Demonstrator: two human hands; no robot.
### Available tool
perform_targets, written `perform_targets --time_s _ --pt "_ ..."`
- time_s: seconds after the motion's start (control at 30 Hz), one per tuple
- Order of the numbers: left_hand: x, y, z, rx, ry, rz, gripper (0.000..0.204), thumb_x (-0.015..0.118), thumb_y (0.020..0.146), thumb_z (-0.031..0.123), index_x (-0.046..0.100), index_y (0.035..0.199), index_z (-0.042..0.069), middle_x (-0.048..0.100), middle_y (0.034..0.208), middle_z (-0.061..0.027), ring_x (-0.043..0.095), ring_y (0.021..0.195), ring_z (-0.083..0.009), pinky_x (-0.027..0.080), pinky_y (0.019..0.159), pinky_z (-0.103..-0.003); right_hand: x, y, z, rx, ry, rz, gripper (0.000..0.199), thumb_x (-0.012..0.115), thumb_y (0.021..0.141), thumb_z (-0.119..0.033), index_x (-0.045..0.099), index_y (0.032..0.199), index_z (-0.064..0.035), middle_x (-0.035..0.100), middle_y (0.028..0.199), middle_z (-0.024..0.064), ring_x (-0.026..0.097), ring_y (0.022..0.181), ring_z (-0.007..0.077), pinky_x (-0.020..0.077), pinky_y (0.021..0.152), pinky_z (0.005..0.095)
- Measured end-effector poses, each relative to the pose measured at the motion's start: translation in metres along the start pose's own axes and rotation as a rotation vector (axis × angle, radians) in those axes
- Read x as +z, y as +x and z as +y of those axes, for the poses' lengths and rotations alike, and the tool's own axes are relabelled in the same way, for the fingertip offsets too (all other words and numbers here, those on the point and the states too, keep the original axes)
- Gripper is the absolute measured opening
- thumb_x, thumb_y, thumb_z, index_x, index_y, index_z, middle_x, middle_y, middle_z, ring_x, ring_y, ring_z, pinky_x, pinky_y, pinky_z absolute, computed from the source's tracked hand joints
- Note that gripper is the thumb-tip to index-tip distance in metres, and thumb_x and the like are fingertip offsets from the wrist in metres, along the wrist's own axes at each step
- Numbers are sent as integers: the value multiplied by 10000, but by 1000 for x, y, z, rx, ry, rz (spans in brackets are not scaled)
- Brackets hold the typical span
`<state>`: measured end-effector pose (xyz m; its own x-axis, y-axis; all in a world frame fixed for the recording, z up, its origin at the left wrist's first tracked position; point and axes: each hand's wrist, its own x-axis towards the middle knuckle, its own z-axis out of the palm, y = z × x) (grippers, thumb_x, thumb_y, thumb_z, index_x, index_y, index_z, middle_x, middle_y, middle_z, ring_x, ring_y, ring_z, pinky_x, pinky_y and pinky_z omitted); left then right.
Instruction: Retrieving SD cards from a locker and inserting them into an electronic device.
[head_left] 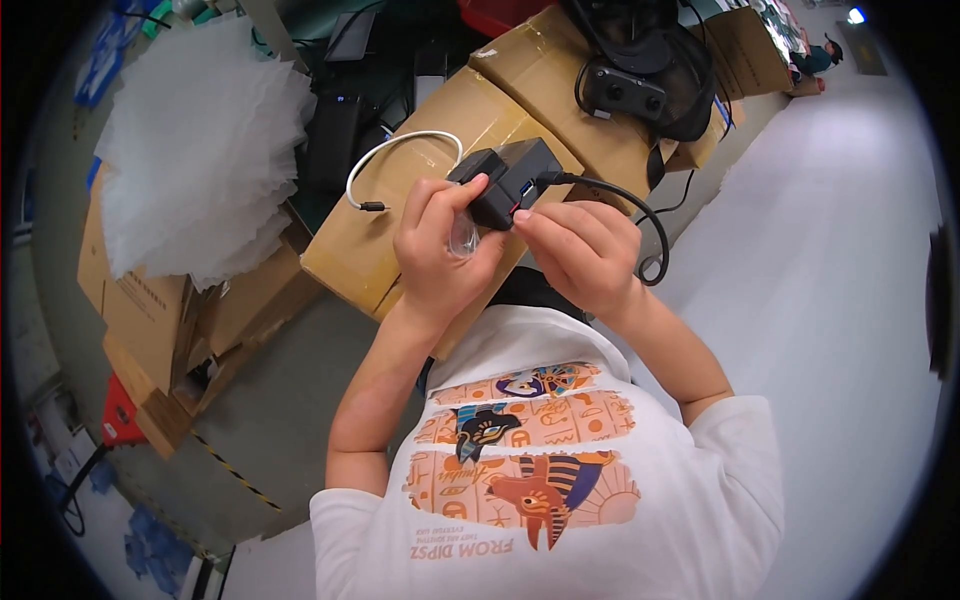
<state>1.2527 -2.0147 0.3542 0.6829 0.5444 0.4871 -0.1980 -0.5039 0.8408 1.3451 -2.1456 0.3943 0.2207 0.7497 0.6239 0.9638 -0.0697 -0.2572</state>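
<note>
My left hand (440, 245) grips a black box-shaped device (508, 185) above a cardboard box, thumb and fingers around its left side. A bit of clear plastic (463, 236) shows between that palm and the device. A black cable (610, 187) is plugged into the device's right face, beside a blue port, and loops down past my right wrist. My right hand (590, 250) pinches at the lower edge of that face, by a small reddish spot; what its fingertips hold is too small to tell. A white cable (400, 137) arcs from behind the device to a loose black plug (373, 206).
Cardboard boxes (350, 255) lie beneath my hands. Black headgear with a two-lens camera unit (625, 92) rests on the far right box. A stack of translucent white sheets (190, 150) stands at left above cartons (140, 320). A person (820, 55) is far off at upper right.
</note>
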Motion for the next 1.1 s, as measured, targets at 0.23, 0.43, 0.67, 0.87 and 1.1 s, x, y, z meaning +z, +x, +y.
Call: perform_targets --time_s 0.23,0.43,0.67,0.87,1.1 --pt "1 0 -1 -4 -20 4 447 679 536 -51 597 972 3 512 811 -98 539 694 -219 452 589 -280 5 0 4 -27 -42 43 277 626 618 -19 629 889 -72 613 761 30 582 598 163 449 518 269" --pt "1 -1 1 -4 -12 0 444 678 538 -54 598 971 2 512 813 -99 538 693 -221 450 584 -281 4 -3 5 -50 -60 33 275 620 624 -32 630 897 -62 615 767 39 575 593 161 447 516 265" --pt "1 -2 1 -7 -10 -9 448 679 533 -52 597 970 5 514 818 -103 537 703 -229 449 584 -290 5 -5 8 -77 -57 30 264 624 628 -37 633 891 -54 611 763 45 571 588 160 450 519 262" --pt "2 -3 3 -45 -6 -13 457 683 526 -53 597 971 3 516 819 -105 535 701 -232 448 584 -289 5 -5 8 -74 -52 37 247 632 632 -45 632 879 -48 609 756 44 571 585 161 450 520 261" --pt "1 -1 2 -24 20 -23 455 688 531 -51 597 974 -3 514 812 -106 530 693 -230 447 585 -288 0 1 6 -29 -27 -39 224 633 633 -72 620 853 -32 599 749 50 575 586 174 457 530 270"
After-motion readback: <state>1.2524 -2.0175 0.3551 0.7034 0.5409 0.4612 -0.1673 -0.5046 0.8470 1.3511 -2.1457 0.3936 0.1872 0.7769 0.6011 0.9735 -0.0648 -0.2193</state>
